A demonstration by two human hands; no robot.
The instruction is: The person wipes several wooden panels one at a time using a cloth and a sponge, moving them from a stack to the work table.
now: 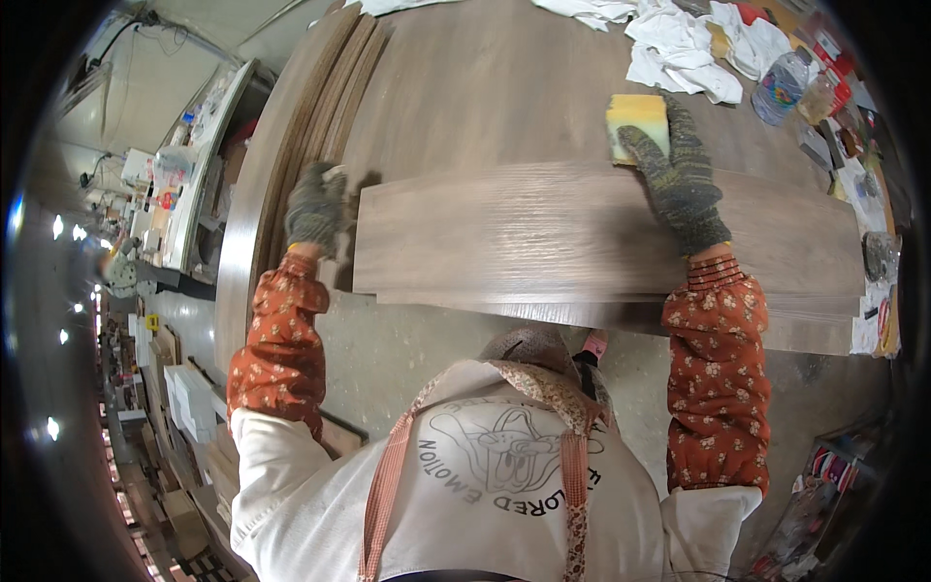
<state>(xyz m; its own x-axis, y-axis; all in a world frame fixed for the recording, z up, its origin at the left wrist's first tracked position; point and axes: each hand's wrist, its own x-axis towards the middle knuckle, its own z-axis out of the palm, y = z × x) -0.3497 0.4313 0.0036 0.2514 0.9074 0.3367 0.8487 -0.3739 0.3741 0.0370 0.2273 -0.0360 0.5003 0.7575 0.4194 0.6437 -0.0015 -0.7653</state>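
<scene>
My right hand (680,171), in a grey-green knitted glove, grips a yellow and pale sponge block (638,129) near the far edge of a wood-grain board (509,236). That board lies crosswise in front of me, on top of other boards. My left hand (318,204), gloved the same way and slightly blurred, is left of the board's end, beside a stack of boards on edge or layered (320,102). Its fingers look curled; something pale shows at the fingertips, too unclear to name. A larger wood-grain panel (494,87) lies beyond the crosswise board.
White cloths (676,51) lie at the far right, near a clear plastic bottle (782,86) and a smaller jar (816,98). A cluttered side bench (196,174) stands at left. White blocks or panels (190,400) are on the floor side at lower left.
</scene>
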